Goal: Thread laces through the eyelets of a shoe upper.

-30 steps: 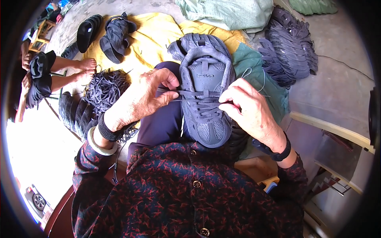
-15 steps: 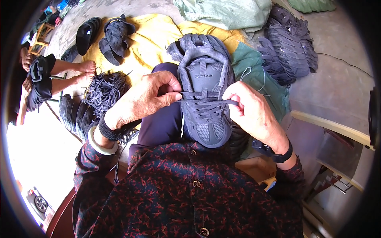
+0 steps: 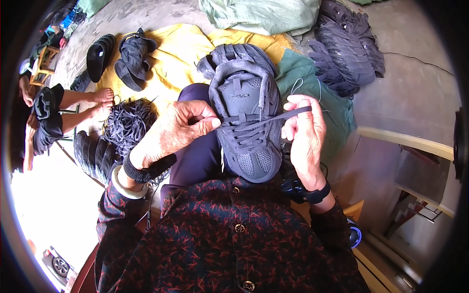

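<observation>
A dark grey sneaker upper [image 3: 251, 150] lies in front of me with its toe toward my body. Flat grey shoelace [image 3: 250, 133] crosses its front in several rows. At the shoe's left eyelet edge, my left hand [image 3: 178, 128] pinches the lace between thumb and forefinger; its tip is mostly hidden. My right hand [image 3: 306, 139], raised off the shoe's right side, holds a loose length of lace [image 3: 283, 116] across its fingers. That length is stretched up and right from the eyelets.
Behind the shoe are stacked grey uppers [image 3: 261, 52] and a yellow cloth [image 3: 173, 53]. A tangle of dark laces [image 3: 129, 122] sits left. More uppers [image 3: 349, 49] are piled far right, near a pale green sack [image 3: 261, 14]. Another person's bare feet [image 3: 103, 101] show at left.
My right hand has moved up and turned, its fingers now raised, drawing out a longer stretch of lace. My left hand stays by the shoe's left edge. The whole view has shifted slightly.
</observation>
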`<action>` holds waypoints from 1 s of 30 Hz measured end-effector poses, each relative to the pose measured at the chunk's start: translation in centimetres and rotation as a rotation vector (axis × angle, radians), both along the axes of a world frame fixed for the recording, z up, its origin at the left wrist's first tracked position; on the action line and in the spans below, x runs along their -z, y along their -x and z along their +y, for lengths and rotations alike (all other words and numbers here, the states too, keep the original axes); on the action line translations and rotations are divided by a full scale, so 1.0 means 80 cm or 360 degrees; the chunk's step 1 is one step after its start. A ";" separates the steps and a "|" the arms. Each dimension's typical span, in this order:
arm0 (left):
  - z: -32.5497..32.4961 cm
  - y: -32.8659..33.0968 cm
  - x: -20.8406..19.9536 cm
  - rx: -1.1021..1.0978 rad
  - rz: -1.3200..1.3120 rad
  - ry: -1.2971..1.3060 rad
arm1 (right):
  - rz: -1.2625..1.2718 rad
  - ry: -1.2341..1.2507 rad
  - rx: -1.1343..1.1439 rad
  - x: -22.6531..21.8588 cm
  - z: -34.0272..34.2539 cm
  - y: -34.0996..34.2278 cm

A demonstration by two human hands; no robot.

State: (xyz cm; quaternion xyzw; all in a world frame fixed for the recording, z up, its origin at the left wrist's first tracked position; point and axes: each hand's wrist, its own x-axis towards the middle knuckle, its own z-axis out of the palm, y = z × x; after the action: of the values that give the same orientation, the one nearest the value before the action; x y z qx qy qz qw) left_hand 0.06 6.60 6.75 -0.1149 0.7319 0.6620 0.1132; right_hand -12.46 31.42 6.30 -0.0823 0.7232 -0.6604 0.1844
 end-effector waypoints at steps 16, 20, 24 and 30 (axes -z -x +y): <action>-0.006 -0.003 0.007 -0.0013 -0.0094 0.0039 | -0.0414 0.0020 -0.1346 -0.093 0.066 0.104; -0.007 -0.004 0.010 -0.0015 -0.0089 0.0033 | -0.0056 -0.0146 -0.1356 -0.101 0.051 0.103; -0.008 -0.001 0.006 -0.0013 -0.0102 -0.0047 | 0.0602 -0.0703 -0.1345 -0.113 0.045 0.093; -0.010 -0.002 0.009 0.0018 -0.0109 0.0008 | 0.1258 -0.1087 -0.0951 -0.103 0.037 0.069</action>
State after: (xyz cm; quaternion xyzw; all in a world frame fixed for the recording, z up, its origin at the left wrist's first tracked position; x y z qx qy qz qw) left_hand 0.21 5.82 6.03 -0.1337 0.7299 0.6552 0.1416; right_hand -18.00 34.38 14.53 -0.4574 0.8538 -0.2295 0.0951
